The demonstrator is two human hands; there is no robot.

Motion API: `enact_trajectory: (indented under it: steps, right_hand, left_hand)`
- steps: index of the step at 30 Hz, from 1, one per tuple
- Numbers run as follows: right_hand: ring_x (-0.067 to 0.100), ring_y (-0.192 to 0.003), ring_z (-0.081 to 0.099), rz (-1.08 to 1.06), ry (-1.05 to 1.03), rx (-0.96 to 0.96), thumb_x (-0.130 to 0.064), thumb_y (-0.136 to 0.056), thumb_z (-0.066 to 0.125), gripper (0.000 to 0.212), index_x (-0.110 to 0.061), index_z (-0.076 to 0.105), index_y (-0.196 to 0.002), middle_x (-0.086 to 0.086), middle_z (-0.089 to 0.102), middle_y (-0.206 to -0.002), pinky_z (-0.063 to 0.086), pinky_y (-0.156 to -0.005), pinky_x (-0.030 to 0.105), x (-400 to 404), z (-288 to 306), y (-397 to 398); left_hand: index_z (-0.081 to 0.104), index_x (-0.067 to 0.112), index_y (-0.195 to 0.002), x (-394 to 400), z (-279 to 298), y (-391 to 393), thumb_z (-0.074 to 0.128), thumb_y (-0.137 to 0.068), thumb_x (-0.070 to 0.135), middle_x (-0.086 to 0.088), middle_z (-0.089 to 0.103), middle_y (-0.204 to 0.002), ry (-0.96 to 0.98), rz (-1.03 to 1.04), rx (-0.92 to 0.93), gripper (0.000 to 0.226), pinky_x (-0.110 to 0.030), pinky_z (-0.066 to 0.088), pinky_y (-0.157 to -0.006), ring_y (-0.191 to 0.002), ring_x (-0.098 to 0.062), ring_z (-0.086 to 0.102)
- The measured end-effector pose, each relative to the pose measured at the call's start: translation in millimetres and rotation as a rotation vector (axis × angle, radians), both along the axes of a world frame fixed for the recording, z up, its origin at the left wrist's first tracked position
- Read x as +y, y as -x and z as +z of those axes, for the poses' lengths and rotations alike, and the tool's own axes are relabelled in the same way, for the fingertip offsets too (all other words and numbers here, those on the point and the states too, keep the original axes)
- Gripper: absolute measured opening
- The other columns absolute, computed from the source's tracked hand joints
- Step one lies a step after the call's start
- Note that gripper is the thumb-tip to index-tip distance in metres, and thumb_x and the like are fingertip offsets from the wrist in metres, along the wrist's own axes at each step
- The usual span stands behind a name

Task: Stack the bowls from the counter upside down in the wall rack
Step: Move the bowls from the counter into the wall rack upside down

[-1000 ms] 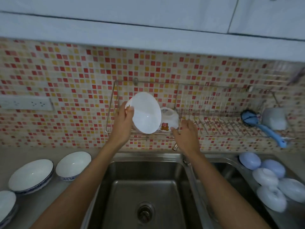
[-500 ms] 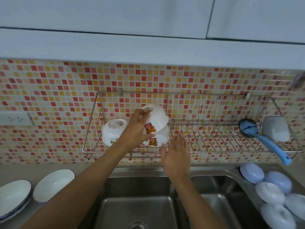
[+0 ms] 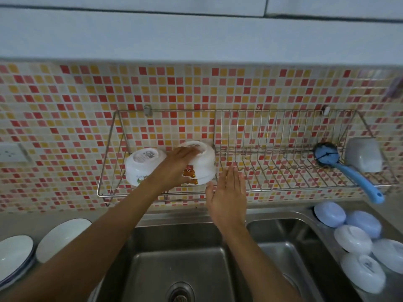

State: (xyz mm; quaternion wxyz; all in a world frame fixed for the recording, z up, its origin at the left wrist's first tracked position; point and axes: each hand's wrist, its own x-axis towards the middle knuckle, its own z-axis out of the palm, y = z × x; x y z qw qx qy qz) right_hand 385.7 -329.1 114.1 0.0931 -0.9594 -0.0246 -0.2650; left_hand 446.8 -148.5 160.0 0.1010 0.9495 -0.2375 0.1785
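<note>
A wire wall rack hangs on the mosaic tiles. In its left part an upside-down white bowl sits beside a stack of upside-down white bear-print bowls. My left hand lies over the top bowl of that stack, fingers curled on its base. My right hand hovers flat and empty just below the rack's front rail, right of the stack. On the counter at left stand white bowls, right side up.
A blue-handled brush and a pale cup occupy the rack's right end. Several blue and white upside-down bowls lie right of the double steel sink. A wall socket is at far left.
My left hand turned the white bowl over and lowered it onto the bear-print bowl in the rack. My right hand drew back from the rack and opened flat.
</note>
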Motion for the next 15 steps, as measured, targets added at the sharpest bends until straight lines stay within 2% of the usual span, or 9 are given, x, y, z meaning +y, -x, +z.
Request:
enact_trajectory:
  steps: [7,11,15]
  right_hand:
    - [0.03,-0.141,0.034,0.016,0.003,0.005,-0.045,-0.098,0.025,0.065,0.001,0.041,-0.141,0.02,0.041,-0.147,0.006,-0.118,0.039,-0.7,-0.1,-0.1]
    - [0.03,-0.14,0.034,0.019,-0.001,-0.001,-0.045,-0.098,0.025,0.066,0.001,0.041,-0.141,0.02,0.041,-0.147,0.007,-0.118,0.039,-1.1,0.0,0.6]
    - [0.03,-0.141,0.033,0.024,-0.01,0.002,-0.046,-0.098,0.023,0.066,0.001,0.04,-0.142,0.02,0.04,-0.148,0.006,-0.117,0.039,-1.2,-0.8,0.2]
  left_hand:
    - [0.031,0.022,-0.145,-2.1,-5.7,1.8,0.076,-0.074,0.033,0.0,0.033,-0.152,0.041,-0.033,0.004,0.085,-0.042,0.028,-0.115,-0.14,-0.024,0.028]
    - [0.035,0.027,-0.143,-7.1,-4.7,3.1,0.067,-0.08,0.046,0.0,0.027,-0.155,0.174,0.019,0.016,0.074,-0.042,0.021,-0.118,-0.143,-0.023,0.02]
    - [0.029,0.04,-0.142,-8.7,-8.2,-8.3,0.057,-0.081,0.059,-0.003,0.011,-0.16,0.251,0.137,0.162,0.07,-0.049,0.014,-0.119,-0.147,-0.025,0.006]
